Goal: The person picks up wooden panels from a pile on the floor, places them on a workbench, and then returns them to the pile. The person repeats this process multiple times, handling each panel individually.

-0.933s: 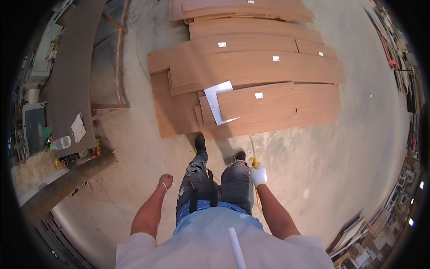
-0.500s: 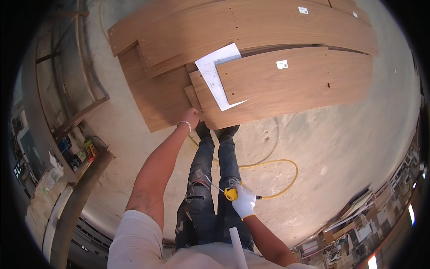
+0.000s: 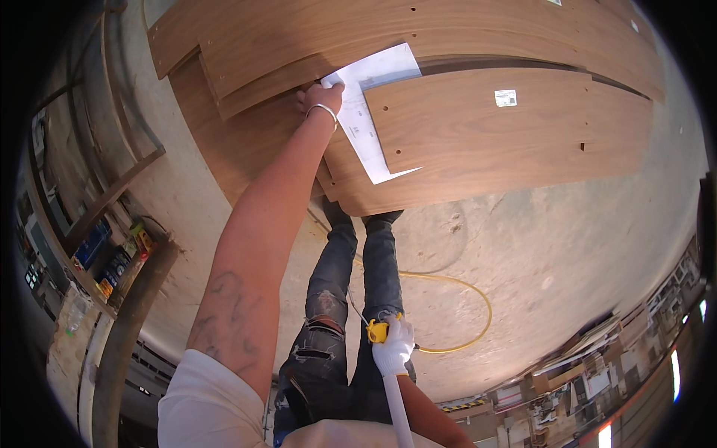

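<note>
Brown wood-grain panels (image 3: 299,45) are stacked in overlapping layers on the concrete floor (image 3: 538,246). Reference part for all positions: the front panel (image 3: 463,134), the uppermost board nearest the worker, drilled with two holes along its left edge and marked with a white label (image 3: 506,98).

Paper sheet (image 3: 357,128): white, with printed line work; located at the left end of the front panel, its right portion running beneath that board. Its upper corner projects beyond the front panel's far edge.

Left hand (image 3: 323,98): bare, bracelet (image 3: 323,109) at the wrist, arm extended to the left of the front panel. The hand is at the sheet's left edge, near the upper corner, with the fingers curled. From where I stand the fingertips are partly hidden, so I cannot tell whether they are pinched on the paper or merely resting against it.

Right hand (image 3: 393,349): in a white knitted glove, on the worker's side of the front panel and well apart from it. The grip is closed around a yellow air blow gun (image 3: 378,331), whose thin nozzle points toward the left leg. A yellow hose (image 3: 489,306) loops over the floor between the glove and the front panel.

Dark shoes (image 3: 385,217) are at the front panel's near side, beside the stack's lower edge.
</note>
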Demonstrator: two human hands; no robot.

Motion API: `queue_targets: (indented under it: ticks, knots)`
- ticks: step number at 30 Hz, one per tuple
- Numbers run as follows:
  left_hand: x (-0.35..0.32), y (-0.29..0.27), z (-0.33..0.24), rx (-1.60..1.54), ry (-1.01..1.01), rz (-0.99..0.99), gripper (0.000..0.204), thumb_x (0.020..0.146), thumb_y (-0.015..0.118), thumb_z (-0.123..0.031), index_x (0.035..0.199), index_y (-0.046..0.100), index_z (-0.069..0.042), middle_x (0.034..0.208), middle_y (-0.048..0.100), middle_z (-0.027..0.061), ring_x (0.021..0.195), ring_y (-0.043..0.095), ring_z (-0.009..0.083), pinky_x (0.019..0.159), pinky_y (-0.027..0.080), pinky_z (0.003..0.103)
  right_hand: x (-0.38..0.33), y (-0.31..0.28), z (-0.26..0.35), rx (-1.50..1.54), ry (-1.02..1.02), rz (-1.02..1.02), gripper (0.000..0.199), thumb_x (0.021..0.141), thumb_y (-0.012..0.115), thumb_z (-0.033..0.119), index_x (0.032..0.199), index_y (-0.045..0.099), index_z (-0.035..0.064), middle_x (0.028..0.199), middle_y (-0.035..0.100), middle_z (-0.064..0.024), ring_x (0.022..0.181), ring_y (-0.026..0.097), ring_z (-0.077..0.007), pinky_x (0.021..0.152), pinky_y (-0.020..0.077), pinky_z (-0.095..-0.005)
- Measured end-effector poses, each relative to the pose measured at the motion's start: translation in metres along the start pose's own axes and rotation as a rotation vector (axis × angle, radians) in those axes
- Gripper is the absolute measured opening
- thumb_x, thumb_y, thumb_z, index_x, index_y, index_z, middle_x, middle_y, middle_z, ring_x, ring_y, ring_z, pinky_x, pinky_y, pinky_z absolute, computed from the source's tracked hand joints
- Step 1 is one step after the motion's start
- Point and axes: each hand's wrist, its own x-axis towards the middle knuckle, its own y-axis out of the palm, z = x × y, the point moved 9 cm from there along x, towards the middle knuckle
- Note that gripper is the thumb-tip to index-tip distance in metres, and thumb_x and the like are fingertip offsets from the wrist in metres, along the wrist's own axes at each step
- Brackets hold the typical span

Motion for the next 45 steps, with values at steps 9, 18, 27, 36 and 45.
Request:
queue_targets:
  ticks: [9, 18, 27, 36, 45]
  knots:
    - [-0.059, -0.025, -0.017, -0.413, 0.471, -0.312, 0.021, 0.078, 0.078, -0.015, 0.084, 0.066, 0.002, 0.074, 0.068, 0.0099, 0.066, 0.060, 0.0219, 0.065, 0.048, 0.035, 0.009, 0.001, 0.006, 0.015, -0.001, -0.024, 0.042, 0.069, 0.072, 0.009, 0.109, 0.060, 0.0114, 0.108, 0.063, -0.0193, 0.099, 0.059, -0.0392, 0.087, 0.0465, -0.0485]
    - [-0.047, -0.072, 0.062, -0.754, 0.319, -0.317, 0.020, 0.082, 0.074, -0.009, 0.083, 0.058, 0.003, 0.077, 0.063, 0.0088, 0.067, 0.054, 0.0185, 0.066, 0.048, 0.036, 0.012, -0.001, 0.005, -0.001, 0.000, -0.007, 0.042, 0.069, 0.072, 0.010, 0.108, 0.060, 0.0128, 0.101, 0.064, -0.0167, 0.094, 0.061, -0.0377, 0.081, 0.0477, -0.0482]
    - [-0.003, -0.166, 0.353, -0.716, -0.226, -0.354, 0.018, 0.089, 0.066, -0.005, 0.103, 0.060, 0.002, 0.096, 0.068, 0.0151, 0.077, 0.069, 0.0263, 0.056, 0.060, 0.041, 0.019, -0.001, -0.003, 0.015, 0.124, 0.101, 0.045, 0.067, 0.072, 0.009, 0.111, 0.061, 0.0139, 0.104, 0.066, -0.0150, 0.094, 0.064, -0.0372, 0.081, 0.0502, -0.0460]
    - [0.006, -0.147, 0.350, -0.848, -0.103, -0.292, 0.016, 0.085, 0.065, 0.002, 0.100, 0.060, 0.001, 0.095, 0.066, 0.0098, 0.079, 0.065, 0.0197, 0.064, 0.057, 0.035, 0.028, -0.005, -0.005, -0.091, 0.202, 0.180, 0.056, 0.058, 0.080, 0.006, 0.111, 0.063, 0.0154, 0.099, 0.070, -0.0165, 0.095, 0.065, -0.0379, 0.083, 0.0517, -0.0443]
    - [0.047, -0.123, 0.376, -0.899, -0.114, -0.153, 0.037, 0.079, 0.078, -0.015, 0.109, 0.064, 0.003, 0.100, 0.067, 0.0083, 0.089, 0.061, 0.0161, 0.082, 0.050, 0.030, 0.035, -0.008, 0.000, -0.131, 0.160, 0.167, 0.069, 0.047, 0.084, 0.007, 0.112, 0.062, 0.0153, 0.101, 0.069, -0.0144, 0.095, 0.065, -0.0361, 0.082, 0.0515, -0.0437]
